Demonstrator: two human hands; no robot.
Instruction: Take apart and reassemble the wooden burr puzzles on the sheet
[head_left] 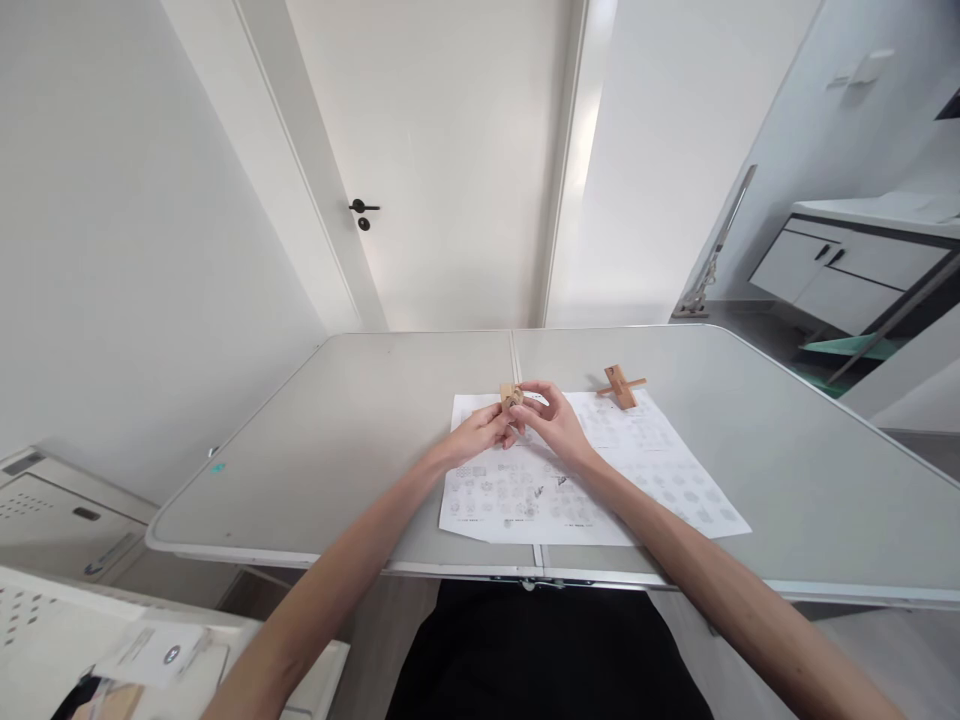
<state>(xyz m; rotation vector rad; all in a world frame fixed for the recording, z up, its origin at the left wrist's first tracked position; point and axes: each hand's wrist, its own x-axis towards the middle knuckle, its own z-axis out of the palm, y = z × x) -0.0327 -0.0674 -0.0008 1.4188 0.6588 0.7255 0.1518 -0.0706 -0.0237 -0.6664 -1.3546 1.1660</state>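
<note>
Both my hands meet over the printed sheet (495,500), near its far edge. Between them is a small light-brown wooden piece (510,394), with a rounder, darker part on its near side. My left hand (482,432) has its fingers closed on it from the left and below. From the right, my right hand (553,420) pinches the same piece with thumb and fingers. My fingers hide part of its shape. At the sheet's far right corner lies a cross-shaped wooden piece (621,387), apart from my hands.
The sheet carries rows of small printed drawings and lies across the seam of a grey folding table (360,430). A white door (450,150) stands beyond the table. White cabinets (67,510) are at the lower left. A mop (716,250) and vanity cabinet (847,265) are at right.
</note>
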